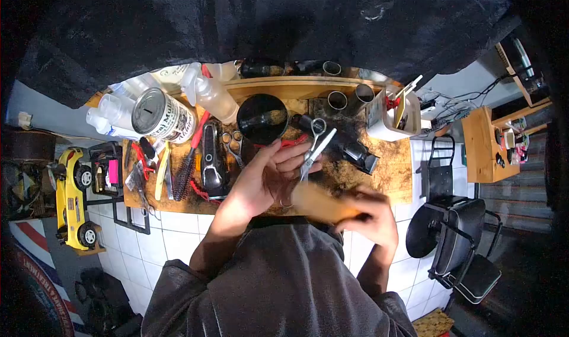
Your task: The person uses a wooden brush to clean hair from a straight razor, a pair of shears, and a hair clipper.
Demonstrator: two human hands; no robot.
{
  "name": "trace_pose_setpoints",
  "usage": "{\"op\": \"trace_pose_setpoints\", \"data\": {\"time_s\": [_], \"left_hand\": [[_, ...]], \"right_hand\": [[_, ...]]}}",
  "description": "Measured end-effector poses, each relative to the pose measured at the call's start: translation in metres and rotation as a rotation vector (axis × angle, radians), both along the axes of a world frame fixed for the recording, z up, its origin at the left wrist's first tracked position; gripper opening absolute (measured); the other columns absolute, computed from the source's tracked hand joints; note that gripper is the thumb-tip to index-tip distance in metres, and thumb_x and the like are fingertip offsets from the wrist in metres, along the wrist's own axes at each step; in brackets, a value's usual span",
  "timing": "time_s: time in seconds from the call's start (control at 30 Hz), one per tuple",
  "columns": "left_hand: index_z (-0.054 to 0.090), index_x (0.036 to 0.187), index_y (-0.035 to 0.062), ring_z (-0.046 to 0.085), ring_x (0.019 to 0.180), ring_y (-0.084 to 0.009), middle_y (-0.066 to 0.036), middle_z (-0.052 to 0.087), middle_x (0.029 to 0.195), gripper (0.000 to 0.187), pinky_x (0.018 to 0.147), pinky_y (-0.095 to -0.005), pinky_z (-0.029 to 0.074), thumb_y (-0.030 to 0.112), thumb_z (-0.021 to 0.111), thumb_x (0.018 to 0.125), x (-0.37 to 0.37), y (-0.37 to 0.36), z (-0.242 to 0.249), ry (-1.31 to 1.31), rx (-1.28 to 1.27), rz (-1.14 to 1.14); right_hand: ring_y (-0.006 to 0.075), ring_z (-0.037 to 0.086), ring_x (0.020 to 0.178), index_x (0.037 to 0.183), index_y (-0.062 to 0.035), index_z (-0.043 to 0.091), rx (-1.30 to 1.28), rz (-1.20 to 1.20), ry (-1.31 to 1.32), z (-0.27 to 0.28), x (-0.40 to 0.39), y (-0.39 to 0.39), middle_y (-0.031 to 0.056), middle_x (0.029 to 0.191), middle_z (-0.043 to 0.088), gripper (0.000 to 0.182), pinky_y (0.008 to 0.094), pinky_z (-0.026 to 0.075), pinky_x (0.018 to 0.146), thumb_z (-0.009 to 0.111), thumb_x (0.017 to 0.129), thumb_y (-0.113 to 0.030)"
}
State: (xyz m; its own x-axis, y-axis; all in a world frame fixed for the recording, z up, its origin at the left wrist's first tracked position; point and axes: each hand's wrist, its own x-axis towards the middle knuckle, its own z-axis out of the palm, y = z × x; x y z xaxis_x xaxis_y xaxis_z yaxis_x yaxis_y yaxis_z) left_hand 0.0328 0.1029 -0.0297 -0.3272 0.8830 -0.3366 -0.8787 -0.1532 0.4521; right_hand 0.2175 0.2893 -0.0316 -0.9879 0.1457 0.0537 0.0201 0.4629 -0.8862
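Wears a dark shirt, nearest to the lens, and reaches with both arms over the front edge of a wooden counter. Holds scissors in the left hand, palm side toward the lens, with fingers together and half bent behind the metal. Grips a tan tool in the right hand, with fingers curled narrow around it, and look at that blur: cannot tell its exact shape! Has it out between the hands, just below the scissors; cannot tell if touching.

Now scan the counter. See, just beyond the left hand, a black bowl; left of that, second scissors, then a black clipper and a round brush. Behind those, spot a spray bottle and a big can. Swing right: find a smaller clipper among dark bits, near a white tub. Drop lower: catch white floor tiles, with a yellow toy car off left and a black chair off right.
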Motion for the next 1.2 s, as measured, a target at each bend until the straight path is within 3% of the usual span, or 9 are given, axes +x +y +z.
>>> {"op": "trace_pose_setpoints", "data": {"time_s": [0.17,0.43,0.5,0.57,0.7,0.77,0.97,1.0,1.2], "left_hand": [[0.036,0.138,-0.004,0.049,0.123,-0.0299,-0.019,0.048,0.135,0.063,0.105,-0.0477,0.038,0.046,0.031,0.098,0.004,-0.001,-0.002,-0.006,0.006,-0.032],[0.042,0.137,0.0054,0.058,0.109,-0.0171,-0.01,0.057,0.123,0.045,0.087,-0.0277,0.05,0.029,0.045,0.099,0.003,0.001,0.005,0.316,-0.22,0.057],[0.046,0.135,0.0088,0.06,0.095,-0.0118,-0.007,0.06,0.117,0.041,0.077,-0.023,0.051,0.025,0.051,0.097,0.005,0.0,-0.002,0.281,-0.296,0.054],[0.05,0.131,0.0071,0.06,0.09,-0.0117,-0.003,0.061,0.107,0.039,0.076,-0.0232,0.05,0.026,0.05,0.097,0.004,-0.002,-0.03,-0.121,0.309,-0.062],[0.053,0.125,0.0035,0.052,0.08,-0.0071,-0.001,0.054,0.089,0.038,0.067,-0.019,0.044,0.03,0.046,0.099,0.03,0.002,-0.01,0.327,-0.175,-0.035],[0.046,0.133,0.0077,0.044,0.074,-0.0088,0.001,0.049,0.091,0.044,0.057,-0.0187,0.036,0.034,0.044,0.099,0.024,0.003,-0.012,0.044,-0.078,-0.132],[0.041,0.135,-0.0004,0.057,0.095,-0.0127,-0.004,0.057,0.108,0.057,0.075,-0.022,0.048,0.043,0.038,0.098,0.026,0.01,0.006,0.02,-0.134,-0.134],[0.039,0.137,-0.0005,0.05,0.121,-0.0229,-0.013,0.052,0.128,0.062,0.1,-0.0322,0.042,0.047,0.034,0.098,0.021,0.012,0.0,-0.021,-0.027,-0.141],[0.026,0.144,0.001,0.026,0.139,-0.028,-0.017,0.029,0.148,0.066,0.114,-0.0424,0.019,0.048,0.025,0.098,0.01,0.009,-0.012,-0.05,0.133,-0.006]], "right_hand": [[0.0236,0.06,0.076,0.096,0.0029,0.068,-0.007,-0.522,0.147,0.007,-0.018,-0.011,0.0122,0.087,0.062,0.043,0.0327,0.048,0.069,0.084,0.061,-0.016],[0.0256,0.065,0.077,0.097,-0.0063,0.071,-0.011,0.29,-0.019,-0.002,-0.004,-0.008,0.013,0.088,0.064,0.049,0.0333,0.051,0.067,0.088,0.057,-0.03],[0.0259,0.064,0.075,0.098,-0.0037,0.071,-0.035,0.173,0.096,-0.008,-0.003,-0.008,0.0138,0.086,0.063,0.051,0.0326,0.05,0.064,0.088,0.056,-0.028],[0.025,0.063,0.073,0.096,-0.0012,0.07,0.073,0.043,0.152,-0.001,-0.007,-0.009,0.0133,0.084,0.062,0.05,0.0326,0.05,0.064,0.087,0.056,-0.026],[0.0224,0.063,0.081,0.1,0.0021,0.068,0.248,-0.291,0.233,0.004,-0.014,-0.008,0.0111,0.091,0.063,0.049,0.0318,0.051,0.071,0.086,0.059,-0.019],[0.0221,0.062,0.083,0.102,0.0018,0.067,0.241,-0.556,0.213,0.006,-0.015,-0.006,0.0111,0.093,0.063,0.047,0.031,0.05,0.073,0.084,0.062,-0.015],[0.0216,0.061,0.083,0.102,0.0014,0.068,0.223,-0.603,0.226,0.006,-0.013,-0.007,0.0117,0.095,0.063,0.044,0.031,0.049,0.074,0.083,0.063,-0.011],[0.0221,0.061,0.079,0.1,0.0013,0.068,0.24,-0.51,0.224,0.008,-0.013,-0.01,0.0117,0.092,0.064,0.043,0.0312,0.049,0.072,0.084,0.063,-0.014],[0.0285,0.067,0.076,0.097,-0.0084,0.071,0.098,0.129,0.067,0.007,0.0,-0.021,0.0152,0.085,0.065,0.043,0.0376,0.053,0.067,0.084,0.063,-0.032]]}}
